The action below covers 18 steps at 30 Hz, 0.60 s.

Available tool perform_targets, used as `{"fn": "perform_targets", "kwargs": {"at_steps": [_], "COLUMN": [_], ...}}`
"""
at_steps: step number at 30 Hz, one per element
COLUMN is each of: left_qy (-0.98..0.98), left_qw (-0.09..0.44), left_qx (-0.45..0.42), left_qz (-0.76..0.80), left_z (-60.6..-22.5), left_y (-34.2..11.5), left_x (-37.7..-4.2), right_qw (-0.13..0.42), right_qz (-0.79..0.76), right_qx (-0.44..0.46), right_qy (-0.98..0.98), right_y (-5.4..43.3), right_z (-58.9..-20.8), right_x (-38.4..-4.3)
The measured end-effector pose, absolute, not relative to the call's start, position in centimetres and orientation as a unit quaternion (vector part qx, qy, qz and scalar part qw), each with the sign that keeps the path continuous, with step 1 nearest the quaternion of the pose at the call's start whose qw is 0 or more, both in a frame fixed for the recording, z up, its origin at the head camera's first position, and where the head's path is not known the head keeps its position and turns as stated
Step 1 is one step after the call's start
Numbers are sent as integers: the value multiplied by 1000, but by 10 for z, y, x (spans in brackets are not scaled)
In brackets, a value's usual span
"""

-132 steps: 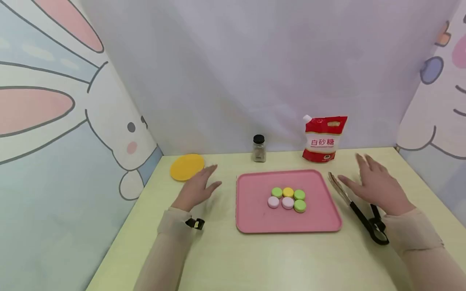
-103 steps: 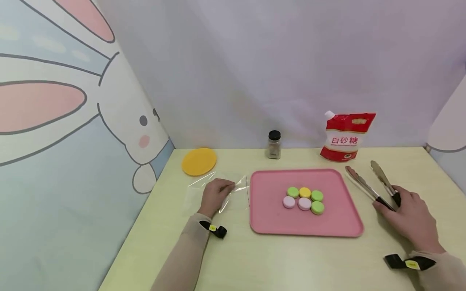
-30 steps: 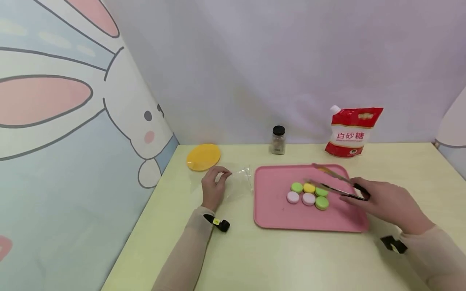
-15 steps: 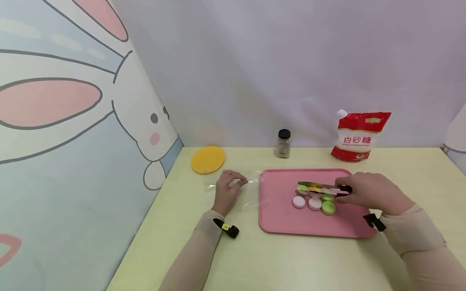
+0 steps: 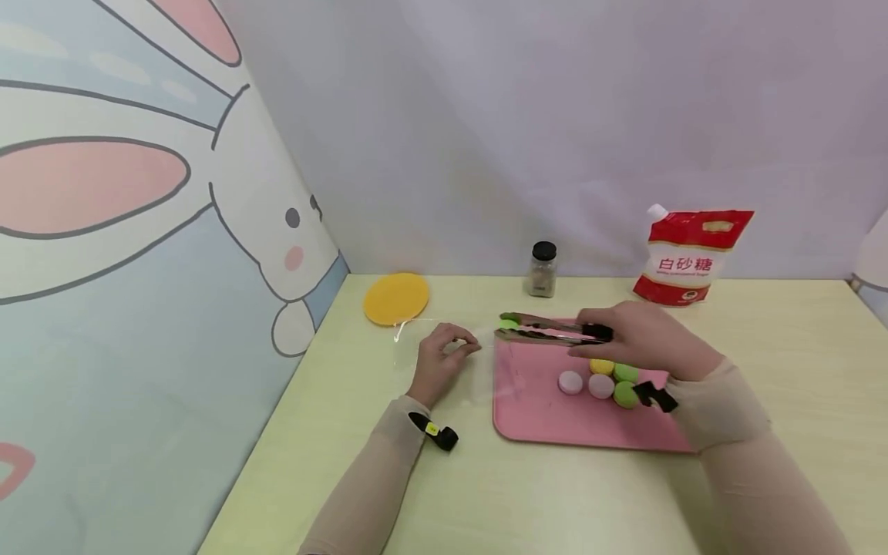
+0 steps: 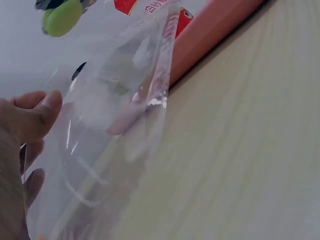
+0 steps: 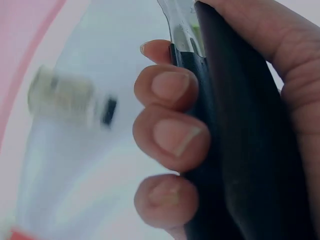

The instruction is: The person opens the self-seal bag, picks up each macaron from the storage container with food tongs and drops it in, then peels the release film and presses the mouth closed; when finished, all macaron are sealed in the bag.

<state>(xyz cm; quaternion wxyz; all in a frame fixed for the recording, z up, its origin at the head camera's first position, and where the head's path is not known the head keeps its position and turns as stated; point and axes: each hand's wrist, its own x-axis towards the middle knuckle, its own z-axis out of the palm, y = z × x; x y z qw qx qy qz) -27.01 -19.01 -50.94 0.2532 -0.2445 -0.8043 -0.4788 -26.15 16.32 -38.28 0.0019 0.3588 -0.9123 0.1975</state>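
Observation:
In the head view my left hand (image 5: 440, 362) pinches the edge of a clear plastic bag (image 6: 120, 110), whose mouth stands partly open in the left wrist view. My right hand (image 5: 641, 338) grips the black handles of metal tongs (image 5: 544, 338), fingers curled round them in the right wrist view. Between the tong tips a green macaron (image 5: 509, 324) is held above the left rear corner of the pink tray (image 5: 534, 420), near the bag. On the tray lie a yellow macaron (image 5: 601, 368), two pale pink macarons (image 5: 571, 382) and two green macarons (image 5: 626, 395).
A yellow plate (image 5: 396, 299) lies at the back left of the table (image 5: 541, 501). Along the back wall stand a black-lidded glass jar (image 5: 543, 270) and a red-and-white sugar pouch (image 5: 691, 258).
The right hand took up the tongs from the table, brought them over the tray, and lifted a green macaron leftward towards the bag. Earlier, the left hand took hold of the plastic bag.

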Motion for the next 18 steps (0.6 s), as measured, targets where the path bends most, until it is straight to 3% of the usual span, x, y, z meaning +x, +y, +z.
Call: {"fn": "perform_targets", "kwargs": {"at_steps": [4,7,14,18], "left_qy": [-783,-772,-761,-761], "left_qw": [266,278,275,259], "left_qx": [-247,-241,-188,-193], "left_qz": [-505,-518,-557,-562], "left_z": [-504,-494,-474,-473], "left_y": [-184,-181,-183,-186], "left_x": [-267,-261,-249,-248], "right_qw": [-84,-118,-134,-116], "right_qz": [226,233,228,221], "right_qx": [378,368,342,352], "right_qy": [-894,-892,-902,-902], "right_y": [143,144,151,146], "right_z": [-394,-398,-396,-398], "right_x": [-273,-275,-278,-279]}}
